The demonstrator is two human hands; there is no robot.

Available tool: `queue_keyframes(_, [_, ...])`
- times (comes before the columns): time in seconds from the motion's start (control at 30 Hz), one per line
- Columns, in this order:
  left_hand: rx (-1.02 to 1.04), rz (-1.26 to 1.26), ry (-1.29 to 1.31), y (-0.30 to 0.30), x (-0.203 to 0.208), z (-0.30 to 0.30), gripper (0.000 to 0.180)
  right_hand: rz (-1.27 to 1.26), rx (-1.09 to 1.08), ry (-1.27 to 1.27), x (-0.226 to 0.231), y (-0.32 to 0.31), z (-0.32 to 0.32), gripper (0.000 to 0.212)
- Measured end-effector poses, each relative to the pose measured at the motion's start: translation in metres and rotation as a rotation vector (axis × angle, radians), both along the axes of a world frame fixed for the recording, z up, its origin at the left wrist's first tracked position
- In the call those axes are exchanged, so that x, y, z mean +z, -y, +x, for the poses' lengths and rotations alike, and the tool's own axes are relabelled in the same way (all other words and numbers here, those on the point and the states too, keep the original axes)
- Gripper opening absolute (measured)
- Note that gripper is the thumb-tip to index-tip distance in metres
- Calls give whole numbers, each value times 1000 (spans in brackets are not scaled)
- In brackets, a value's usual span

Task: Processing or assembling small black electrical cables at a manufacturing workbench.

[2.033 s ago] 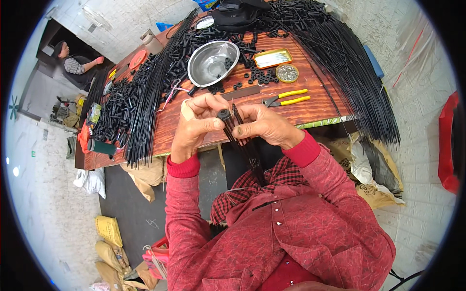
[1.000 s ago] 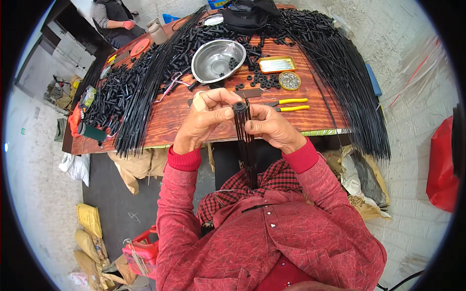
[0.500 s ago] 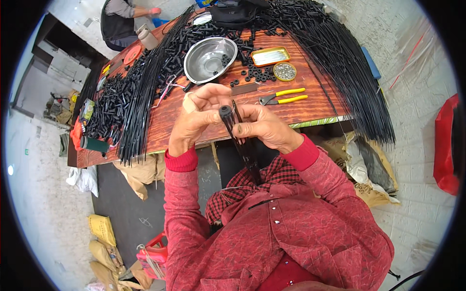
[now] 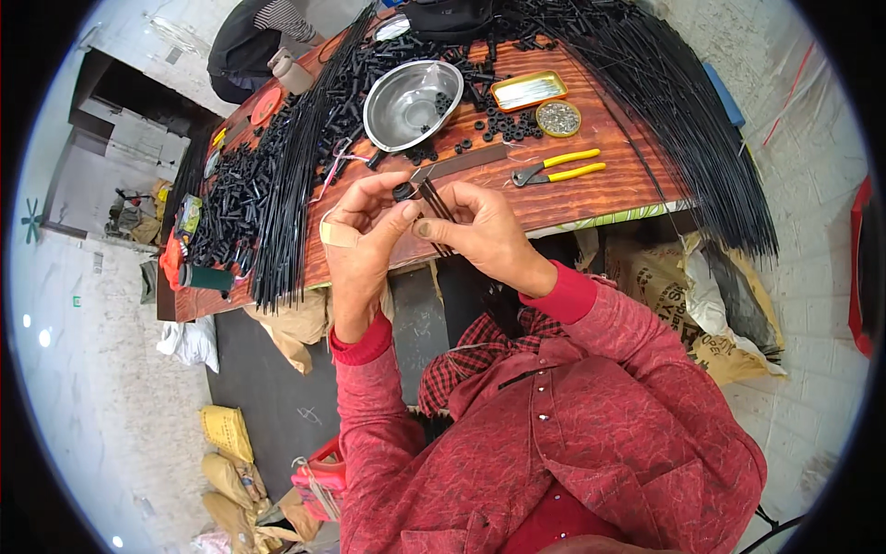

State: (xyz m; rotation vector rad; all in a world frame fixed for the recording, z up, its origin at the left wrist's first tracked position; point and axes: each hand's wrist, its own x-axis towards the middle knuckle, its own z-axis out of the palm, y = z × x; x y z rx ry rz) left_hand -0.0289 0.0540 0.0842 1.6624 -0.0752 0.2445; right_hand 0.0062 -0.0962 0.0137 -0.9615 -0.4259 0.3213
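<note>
Fitting step: left hand pinching small black cap, right hand pinching thin black rods. Next, probably: align cap on rod tips, press.

We see a brown printed sack under the table's right edge, with a black bag and a clear plastic bag on it. Yellow sacks lie on the floor lower left, a white bag above them. No screens or signs.
</note>
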Motion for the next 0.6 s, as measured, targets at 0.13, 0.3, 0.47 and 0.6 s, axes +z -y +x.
queue_keyframes(0.13, [-2,-15,11,0,0,1,33,-240,-59,151,4,4,1,18])
queue_keyframes(0.3, [-29,-88,4,-5,-6,8,35,-230,-109,216,3,13,4,23])
queue_keyframes(0.47, [-42,-141,-45,-10,-10,10,35,-423,-200,449,6,20,17,20])
queue_keyframes(0.6, [-31,-133,-43,-7,-11,11,37,-499,-180,485,10,22,22,21])
